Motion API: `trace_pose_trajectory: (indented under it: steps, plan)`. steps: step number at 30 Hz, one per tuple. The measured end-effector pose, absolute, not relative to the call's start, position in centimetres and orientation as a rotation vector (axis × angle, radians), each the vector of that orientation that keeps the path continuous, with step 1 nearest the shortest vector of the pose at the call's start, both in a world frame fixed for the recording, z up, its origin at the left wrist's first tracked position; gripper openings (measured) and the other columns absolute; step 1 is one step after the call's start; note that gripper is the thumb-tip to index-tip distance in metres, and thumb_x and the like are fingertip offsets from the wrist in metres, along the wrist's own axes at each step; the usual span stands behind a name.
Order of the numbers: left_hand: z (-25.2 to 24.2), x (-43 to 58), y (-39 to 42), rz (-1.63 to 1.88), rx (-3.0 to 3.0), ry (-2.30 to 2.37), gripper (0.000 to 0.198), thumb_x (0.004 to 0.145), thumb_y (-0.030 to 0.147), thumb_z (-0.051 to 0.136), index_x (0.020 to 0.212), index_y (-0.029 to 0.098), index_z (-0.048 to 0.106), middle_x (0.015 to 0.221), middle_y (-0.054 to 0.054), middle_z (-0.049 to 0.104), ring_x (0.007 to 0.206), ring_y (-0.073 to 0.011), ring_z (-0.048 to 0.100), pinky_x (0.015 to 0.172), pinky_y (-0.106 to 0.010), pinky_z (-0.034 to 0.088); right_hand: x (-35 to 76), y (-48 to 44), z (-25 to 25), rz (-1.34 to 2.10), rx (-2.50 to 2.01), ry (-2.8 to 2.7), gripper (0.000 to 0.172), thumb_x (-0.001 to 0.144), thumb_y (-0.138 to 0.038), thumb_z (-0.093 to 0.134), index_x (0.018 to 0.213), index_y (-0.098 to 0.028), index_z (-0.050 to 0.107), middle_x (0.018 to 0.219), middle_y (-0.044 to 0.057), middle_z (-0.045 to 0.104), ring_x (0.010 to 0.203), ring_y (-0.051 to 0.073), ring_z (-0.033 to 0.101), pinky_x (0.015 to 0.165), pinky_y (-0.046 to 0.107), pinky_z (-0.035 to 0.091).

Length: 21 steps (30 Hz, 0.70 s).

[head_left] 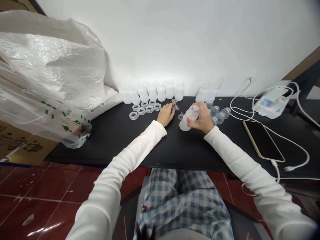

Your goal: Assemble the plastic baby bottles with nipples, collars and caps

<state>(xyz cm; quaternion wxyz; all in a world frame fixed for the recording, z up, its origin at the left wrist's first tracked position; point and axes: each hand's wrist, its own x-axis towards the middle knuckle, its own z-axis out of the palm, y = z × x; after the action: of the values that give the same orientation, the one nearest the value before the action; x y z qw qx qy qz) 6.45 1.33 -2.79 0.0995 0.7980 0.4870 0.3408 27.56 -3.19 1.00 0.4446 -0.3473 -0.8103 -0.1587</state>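
On the black table [112, 140], near its back edge, the right hand [201, 118] wraps closed around a clear plastic bottle [187, 120], tilted, base down-left, neck up-right. Bottle looks light, slick, fairly stiff; best held around the body. Just beside it, left hand [165, 115] has fingertips [172, 106] narrowed at a small clear part [176, 107]; grip unclear.

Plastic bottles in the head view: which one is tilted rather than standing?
The frosted bottle gripped in the right hand; the others stand upright along the wall.
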Motion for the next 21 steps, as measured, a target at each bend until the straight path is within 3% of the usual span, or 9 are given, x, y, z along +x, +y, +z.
trace_pose_trajectory:
  steps: [3, 9, 15, 21]
  plan:
    - [-2.7, 6.7, 1.6, 1.153, 2.29, 1.261, 0.041, 0.097, 0.018, 0.05, 0.138, 0.017, 0.053, 0.108, -0.011, 0.066, 0.102, -0.0222, 0.062, 0.1, -0.038, 0.05, 27.6, -3.2, 0.9, -0.379, -0.899, -2.015, 0.043, 0.076, -0.046, 0.062, 0.11, -0.021, 0.052, 0.093, 0.01, 0.063, 0.08, 0.029, 0.06, 0.075, 0.048, 0.054]
    - [-2.3, 7.7, 1.9, 1.16, 2.272, 1.13, 0.013, 0.095, 0.014, 0.048, 0.099, 0.02, 0.059, 0.105, -0.009, 0.065, 0.1, -0.0195, 0.062, 0.097, -0.035, 0.051, 27.6, -3.1, 0.6, -0.35, -0.897, -2.026, 0.043, 0.076, -0.043, 0.061, 0.113, -0.024, 0.051, 0.096, 0.009, 0.063, 0.083, 0.03, 0.059, 0.078, 0.048, 0.053]
    - [-2.8, 7.6, 2.3, 1.258, 2.124, 1.176, 0.014, 0.093, 0.014, 0.05, 0.105, 0.02, 0.054, 0.097, -0.006, 0.063, 0.088, -0.0155, 0.063, 0.088, -0.03, 0.053, 27.7, -3.2, 0.6, -0.328, -0.917, -2.057, 0.045, 0.077, -0.042, 0.064, 0.115, -0.022, 0.053, 0.099, 0.011, 0.063, 0.086, 0.031, 0.061, 0.08, 0.051, 0.055]
    - [-4.1, 7.1, 3.9, 1.277, 2.182, 1.489, 0.045, 0.087, 0.007, 0.052, 0.131, 0.017, 0.055, 0.134, -0.019, 0.059, 0.127, -0.0289, 0.059, 0.11, -0.046, 0.048, 27.9, -3.1, 0.5, -0.31, -0.962, -2.085, 0.046, 0.079, -0.042, 0.066, 0.12, -0.025, 0.056, 0.101, 0.011, 0.062, 0.092, 0.032, 0.06, 0.083, 0.052, 0.055]
